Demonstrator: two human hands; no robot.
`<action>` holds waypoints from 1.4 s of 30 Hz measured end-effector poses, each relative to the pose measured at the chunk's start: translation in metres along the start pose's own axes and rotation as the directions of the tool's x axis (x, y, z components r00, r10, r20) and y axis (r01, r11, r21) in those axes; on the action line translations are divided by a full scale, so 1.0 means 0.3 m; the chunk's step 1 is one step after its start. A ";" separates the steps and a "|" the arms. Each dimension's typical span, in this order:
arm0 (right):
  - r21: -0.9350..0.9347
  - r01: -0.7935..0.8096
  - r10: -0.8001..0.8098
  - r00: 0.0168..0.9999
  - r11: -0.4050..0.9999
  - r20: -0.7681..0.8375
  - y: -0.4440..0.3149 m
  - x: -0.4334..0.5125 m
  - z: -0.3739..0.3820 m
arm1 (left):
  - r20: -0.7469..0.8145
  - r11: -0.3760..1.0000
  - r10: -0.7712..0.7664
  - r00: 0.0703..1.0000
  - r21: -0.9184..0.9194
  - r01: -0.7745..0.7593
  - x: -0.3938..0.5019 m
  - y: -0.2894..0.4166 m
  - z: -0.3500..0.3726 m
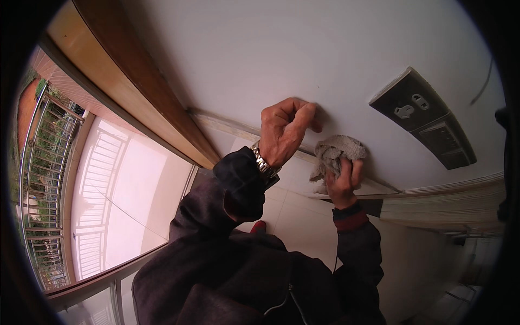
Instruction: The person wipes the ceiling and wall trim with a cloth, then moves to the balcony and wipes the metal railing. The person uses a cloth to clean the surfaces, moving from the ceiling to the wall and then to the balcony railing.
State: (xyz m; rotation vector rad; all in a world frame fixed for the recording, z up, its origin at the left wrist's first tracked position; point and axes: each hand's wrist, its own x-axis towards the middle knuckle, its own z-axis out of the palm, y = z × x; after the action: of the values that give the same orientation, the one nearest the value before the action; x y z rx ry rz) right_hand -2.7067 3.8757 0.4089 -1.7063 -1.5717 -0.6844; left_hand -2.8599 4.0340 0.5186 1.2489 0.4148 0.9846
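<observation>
My right hand (344, 183) grips a crumpled grey cloth (341, 148), which lies against the lower part of the white wall (308, 48). To its upper left, my left hand (284, 130) is held at the wall with the fingers curled in and the thumb and forefinger close together. Nothing shows between those fingers, and the palm side is hidden. A metal-banded wristwatch (263, 161) circles my left wrist. Right of both hands, a dark panel with a socket and switches (422, 118) is mounted on the wall.
A brown wooden door frame (134, 77) edges the wall at left. Beyond it lie a sunlit tiled balcony floor (134, 178) and a metal railing (44, 183). A ledge or skirting strip (231, 125) runs behind my hands. Pale pleated material (438, 209) is at right, above the tiled floor (300, 227).
</observation>
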 end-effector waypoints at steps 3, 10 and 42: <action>0.005 0.022 -0.022 0.999 1.000 -0.044 -0.084 0.107 0.026 | 0.060 0.994 -0.104 0.993 0.048 0.102 -0.063 -0.027 -0.045; -0.088 0.014 -0.030 0.981 0.996 -0.192 -0.223 0.401 0.059 | 0.087 0.953 -0.249 0.965 0.198 0.228 -0.271 -0.163 -0.299; -0.285 -0.141 0.065 0.963 0.948 -0.261 -0.403 0.525 0.024 | -0.499 0.298 -0.698 0.514 0.450 0.842 -1.161 -0.617 -1.215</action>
State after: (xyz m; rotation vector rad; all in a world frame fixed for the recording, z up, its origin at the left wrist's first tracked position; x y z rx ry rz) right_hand -2.8077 3.9797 0.5448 -1.8223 -1.2416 -1.0841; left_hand -3.2474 3.9723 0.1520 1.2917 1.5143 0.0403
